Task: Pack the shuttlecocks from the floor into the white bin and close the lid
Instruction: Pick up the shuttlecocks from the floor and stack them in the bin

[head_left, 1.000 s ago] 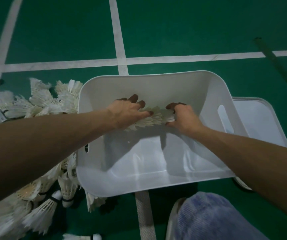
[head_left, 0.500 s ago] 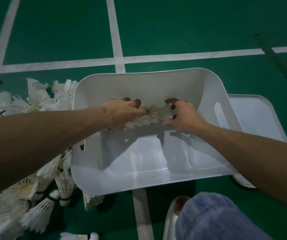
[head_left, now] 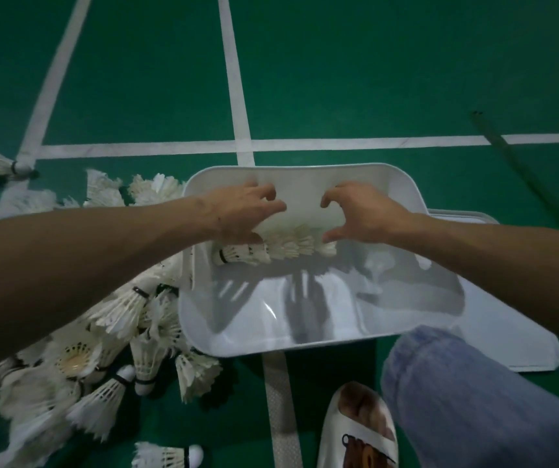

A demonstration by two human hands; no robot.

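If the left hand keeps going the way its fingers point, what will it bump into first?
Probably the right hand. The left hand points across the white bin toward it, with only a gap between them. Depth is unclear, so they might pass without touching.

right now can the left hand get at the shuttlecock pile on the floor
Probably yes: the left hand hangs empty over the white bin, and the shuttlecock pile lies uncovered on the floor just outside the bin's left wall.
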